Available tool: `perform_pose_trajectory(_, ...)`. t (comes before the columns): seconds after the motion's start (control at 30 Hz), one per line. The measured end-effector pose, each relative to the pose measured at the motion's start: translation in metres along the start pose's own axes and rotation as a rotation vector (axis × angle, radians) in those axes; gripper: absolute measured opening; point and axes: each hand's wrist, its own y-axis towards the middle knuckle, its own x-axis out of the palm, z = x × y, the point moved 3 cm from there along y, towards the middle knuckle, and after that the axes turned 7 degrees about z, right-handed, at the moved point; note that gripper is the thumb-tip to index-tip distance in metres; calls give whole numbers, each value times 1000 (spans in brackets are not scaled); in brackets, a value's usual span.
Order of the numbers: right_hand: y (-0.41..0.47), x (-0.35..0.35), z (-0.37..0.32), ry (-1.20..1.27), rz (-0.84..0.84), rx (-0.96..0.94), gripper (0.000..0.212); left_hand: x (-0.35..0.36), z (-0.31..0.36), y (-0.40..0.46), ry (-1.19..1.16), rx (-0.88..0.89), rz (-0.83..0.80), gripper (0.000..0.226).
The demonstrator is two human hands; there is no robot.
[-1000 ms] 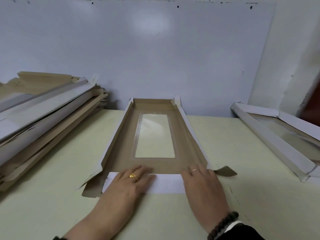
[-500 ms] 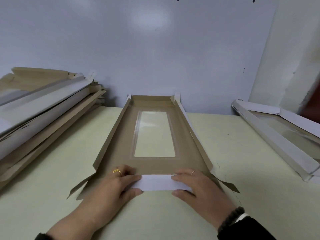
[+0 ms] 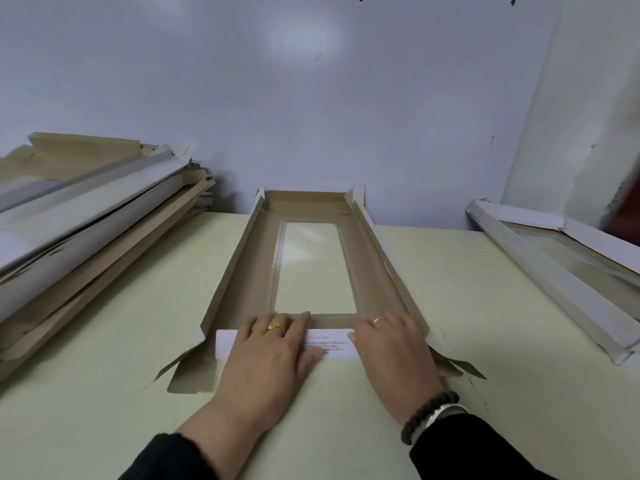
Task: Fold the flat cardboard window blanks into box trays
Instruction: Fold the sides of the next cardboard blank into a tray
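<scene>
Now both hands lie flat with straight fingers: the left hand [image 3: 273,355] has slid left along the white flap [image 3: 327,342], uncovering its printed words; the right hand [image 3: 394,351] presses its end.

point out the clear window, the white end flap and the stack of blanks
clear window [image 3: 316,266], head view, middle of the film pane
white end flap [image 3: 337,345], head view, printed strip between the hands
stack of blanks [image 3: 90,216], head view, top sheets of the left pile
</scene>
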Motion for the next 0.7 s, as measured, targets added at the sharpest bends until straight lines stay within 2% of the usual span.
perform_pose_trajectory(0.1, -2, 10, -11, 31, -87, -110, 34, 13, 1, 5, 33, -10, -100, 69)
perform_pose_trajectory(0.2, -5, 24, -7, 177, -310, -83, 46, 17, -1, 4, -1, -28, -216, 107)
perform_pose_trajectory(0.23, -7, 27, 1, 195, -368, -40, 49, 18, -2, 4, -7, -46, -255, 107)
perform_pose_trajectory(0.3, -11, 31, 14, 162, -425, 35, 53, 20, -6, 5, -25, -77, -286, 82)
perform_pose_trajectory(0.37, -13, 33, 23, 150, -448, 75, 54, 21, -6, 6, -44, -83, -283, 74)
perform_pose_trajectory(0.5, -8, 34, 25, 166, -424, 83, 55, 24, -9, 10, -57, -55, -256, 71)
perform_pose_trajectory(0.57, -3, 29, 27, 177, -379, 99, 53, 24, -9, 14, -85, -40, -222, 63)
perform_pose_trajectory(0.7, 2, 6, 26, 201, -133, 104, 29, 11, -7, 13, -129, 63, -42, 45)
